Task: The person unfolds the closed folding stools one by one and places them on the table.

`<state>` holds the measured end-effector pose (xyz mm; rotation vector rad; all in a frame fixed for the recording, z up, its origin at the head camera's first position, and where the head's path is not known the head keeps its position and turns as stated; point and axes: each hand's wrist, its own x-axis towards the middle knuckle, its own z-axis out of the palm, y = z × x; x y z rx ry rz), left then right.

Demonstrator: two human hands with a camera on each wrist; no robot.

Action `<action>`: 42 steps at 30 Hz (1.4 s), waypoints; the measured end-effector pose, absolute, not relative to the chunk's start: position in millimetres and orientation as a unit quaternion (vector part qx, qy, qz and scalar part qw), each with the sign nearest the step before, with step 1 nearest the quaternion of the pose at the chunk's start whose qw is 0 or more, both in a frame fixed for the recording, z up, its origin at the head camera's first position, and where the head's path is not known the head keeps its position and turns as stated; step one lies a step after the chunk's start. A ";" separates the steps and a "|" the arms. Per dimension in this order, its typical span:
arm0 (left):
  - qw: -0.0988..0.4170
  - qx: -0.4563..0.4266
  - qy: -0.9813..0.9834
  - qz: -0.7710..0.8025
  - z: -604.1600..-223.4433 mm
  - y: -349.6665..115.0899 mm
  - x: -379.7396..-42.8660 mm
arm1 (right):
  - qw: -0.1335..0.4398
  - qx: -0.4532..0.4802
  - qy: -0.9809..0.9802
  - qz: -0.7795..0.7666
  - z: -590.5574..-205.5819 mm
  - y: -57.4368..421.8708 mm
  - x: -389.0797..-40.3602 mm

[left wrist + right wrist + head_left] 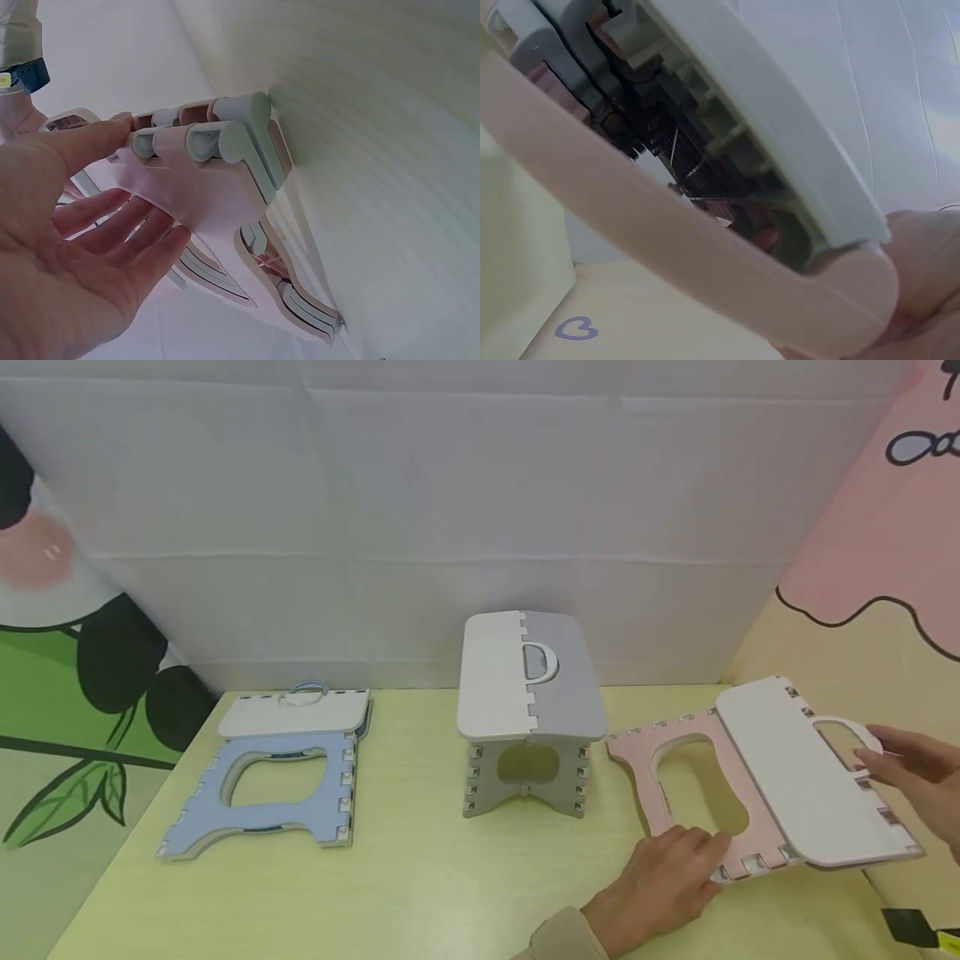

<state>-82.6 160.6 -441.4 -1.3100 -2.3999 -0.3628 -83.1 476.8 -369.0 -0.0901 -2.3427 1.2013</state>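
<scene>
A folded pink-and-white step stool (810, 777) lies at the right of the table, tilted, its white top panel partly swung out from the pink legs. My left hand (663, 881) grips the near edge of the pink leg panel. In the left wrist view, the thumb lies along the hinged edge and the fingers (124, 232) are against the pink panel. At the far right, my right hand (918, 772) holds the white carry handle (851, 731) between thumb and fingers. The right wrist view shows the folded seat's pink edge (675, 247) close up, with the hand (922, 277) partly hidden behind it.
A grey-and-white step stool (491, 681) stands unfolded mid-table, close to the pink one. On the left, a blue-and-white folded stool (281, 814) lies flat on the pale yellow table (420, 893). White cloth (450, 510) hangs behind. A dark object (906, 927) is at the lower right.
</scene>
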 end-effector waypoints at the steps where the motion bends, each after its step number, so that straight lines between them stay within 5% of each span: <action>1: 0.188 -0.467 -0.853 -0.134 -441.2 160.2 -82.8 | 0.255 -0.031 -0.864 0.433 -371.6 479.9 -84.1; 26: 0.150 -0.484 -0.838 -0.203 -435.8 157.7 -90.3 | 0.313 0.032 -0.832 0.458 -339.6 459.7 -88.6; 42: 0.103 -0.486 -0.843 -0.207 -432.7 155.4 -94.5 | 0.250 -0.005 -0.863 0.438 -297.0 419.9 -79.1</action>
